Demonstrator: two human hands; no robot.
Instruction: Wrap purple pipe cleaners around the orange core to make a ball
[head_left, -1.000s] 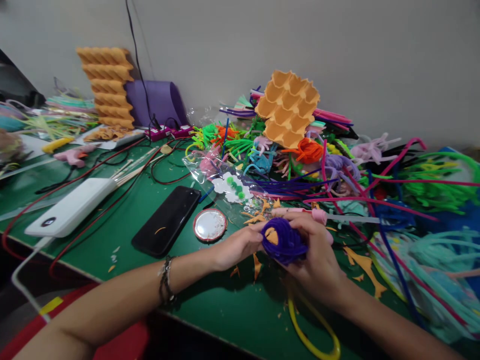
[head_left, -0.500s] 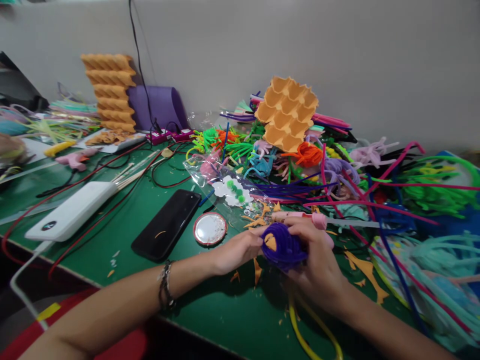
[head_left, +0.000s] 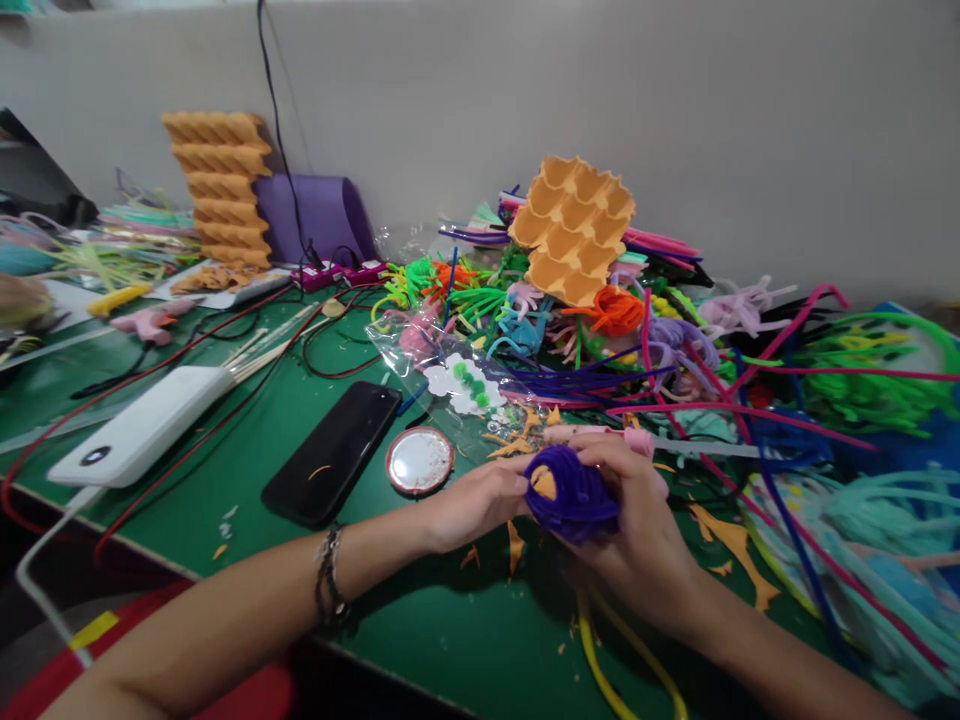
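Between my hands, above the green table, is a bundle of purple pipe cleaners [head_left: 576, 500] wound round an orange core that shows at its left end. My right hand [head_left: 637, 520] wraps it from the right and behind. At the bundle's left edge, the fingers of my left hand [head_left: 476, 505] pinch it; the fingertips are partly hidden. Just behind my right hand lies a pink glue gun [head_left: 637, 442] with a clear glue stick out of its back. Orange carton scraps [head_left: 515, 545] lie below my left hand.
A black phone [head_left: 334, 450], a round mirror [head_left: 420, 460] and a white power bank [head_left: 142, 425] lie to the left. A heap of coloured pipe cleaners [head_left: 555, 375] spreads behind and right, with an orange egg carton piece [head_left: 576, 230] on top. Cables cross the left side.
The purple bundle has tilted and shifted very slightly right and down in my hands. Both hands keep their hold, and the table things stay put.
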